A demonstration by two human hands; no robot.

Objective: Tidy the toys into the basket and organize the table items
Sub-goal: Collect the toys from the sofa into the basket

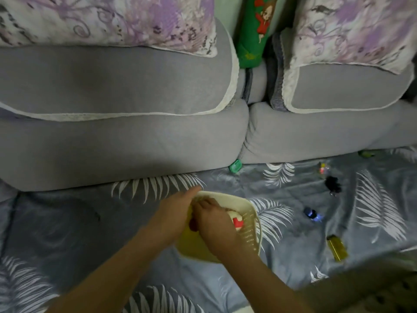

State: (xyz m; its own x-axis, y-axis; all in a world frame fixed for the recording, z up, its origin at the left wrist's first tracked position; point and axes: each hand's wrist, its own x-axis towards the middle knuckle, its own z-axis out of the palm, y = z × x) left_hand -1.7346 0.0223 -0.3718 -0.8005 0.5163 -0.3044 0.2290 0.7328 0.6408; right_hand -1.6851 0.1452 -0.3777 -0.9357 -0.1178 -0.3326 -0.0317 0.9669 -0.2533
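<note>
A cream plastic basket (250,231) with a slotted wall sits on the grey leaf-print cloth. My left hand (173,213) rests against its left rim, fingers stretched flat. My right hand (214,222) is inside the basket, fingers curled over a white and red toy (237,220); whether it grips the toy I cannot tell. Loose toys lie to the right: a blue toy (312,215), a black toy (332,185), a small pink and yellow figure (323,170), a gold box (337,247), a green piece (235,166) and a green toy (365,153).
Grey sofa cushions (126,136) run along the far side, with purple-patterned pillows (108,19) and a green printed item (255,30) between them. A dark patterned fabric (372,288) lies at the bottom right.
</note>
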